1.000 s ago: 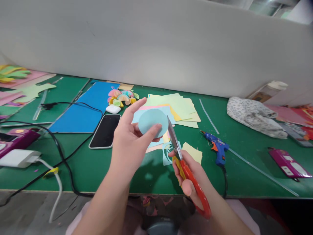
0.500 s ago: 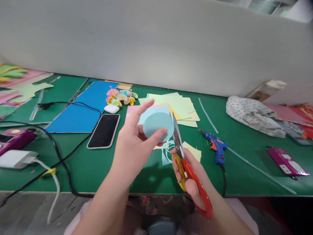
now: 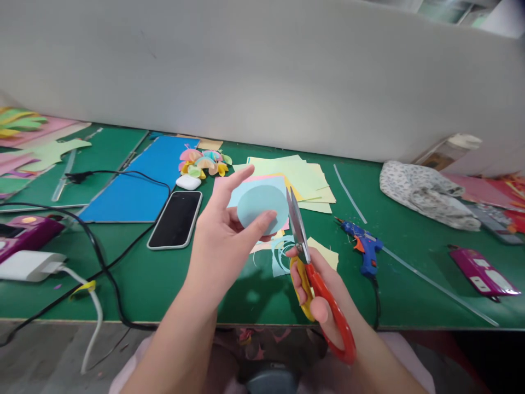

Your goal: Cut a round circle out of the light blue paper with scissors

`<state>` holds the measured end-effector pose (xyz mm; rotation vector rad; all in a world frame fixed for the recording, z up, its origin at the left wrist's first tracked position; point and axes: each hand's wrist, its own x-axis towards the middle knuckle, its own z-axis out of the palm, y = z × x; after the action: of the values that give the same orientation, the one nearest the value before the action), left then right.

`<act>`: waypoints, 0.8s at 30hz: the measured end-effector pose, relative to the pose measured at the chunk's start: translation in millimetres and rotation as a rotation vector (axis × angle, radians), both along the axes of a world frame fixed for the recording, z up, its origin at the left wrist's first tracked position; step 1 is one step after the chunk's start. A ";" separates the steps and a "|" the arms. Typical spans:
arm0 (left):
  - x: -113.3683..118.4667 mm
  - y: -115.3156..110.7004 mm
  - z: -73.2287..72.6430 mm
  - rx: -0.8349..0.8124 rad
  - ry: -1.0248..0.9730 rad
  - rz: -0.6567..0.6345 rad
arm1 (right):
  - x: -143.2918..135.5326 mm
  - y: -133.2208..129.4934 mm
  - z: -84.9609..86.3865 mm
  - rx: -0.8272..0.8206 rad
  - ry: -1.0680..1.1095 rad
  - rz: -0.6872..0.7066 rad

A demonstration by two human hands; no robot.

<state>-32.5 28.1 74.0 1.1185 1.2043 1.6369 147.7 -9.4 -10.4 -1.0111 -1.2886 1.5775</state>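
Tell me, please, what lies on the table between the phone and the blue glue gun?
In the head view, between the phone and the glue gun lie paper sheets and scraps.

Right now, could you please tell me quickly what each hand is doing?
Left hand: closed on the light blue paper disc, pinched between thumb and fingers.
Right hand: closed on the red-handled scissors, blades beside the disc's edge.

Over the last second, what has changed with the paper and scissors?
The left hand has shifted the blue paper circle slightly rightward, and the scissors in the right hand moved right with it. Both grips stayed the same; the phone and glue gun have not moved.
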 end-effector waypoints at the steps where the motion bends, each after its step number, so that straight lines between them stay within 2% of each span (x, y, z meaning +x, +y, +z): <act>1: -1.3 2.5 -2.7 -0.014 -0.012 -0.011 | 0.0 0.4 -0.8 0.009 0.015 0.009; 5: -6.5 17.4 -21.5 -0.139 -0.090 -0.129 | -0.7 3.8 -1.2 0.038 0.032 -0.015; 9: -5.9 27.9 -39.8 -0.282 -0.162 -0.214 | 5.1 5.5 10.0 0.071 0.025 -0.072; 11: -3.1 28.5 -44.4 -0.317 -0.164 -0.286 | 12.0 7.1 17.4 0.084 -0.067 -0.189; 14: 3.7 25.2 -45.6 -0.351 -0.114 -0.420 | 24.6 13.4 24.3 0.130 -0.151 -0.305; 19: 19.9 15.0 -41.3 -0.400 0.052 -0.629 | 39.9 25.2 23.7 0.162 -0.146 -0.437; 21: 26.4 10.7 -40.7 -0.429 0.135 -0.670 | 42.7 26.6 22.8 0.138 -0.118 -0.440; 24: 34.4 5.5 -42.0 -0.447 0.243 -0.714 | 45.0 25.6 22.9 0.106 -0.115 -0.357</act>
<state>2.0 33.6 32.0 1.2719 1.0672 0.6714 192.7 16.2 12.5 -1.2030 -1.1767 1.1839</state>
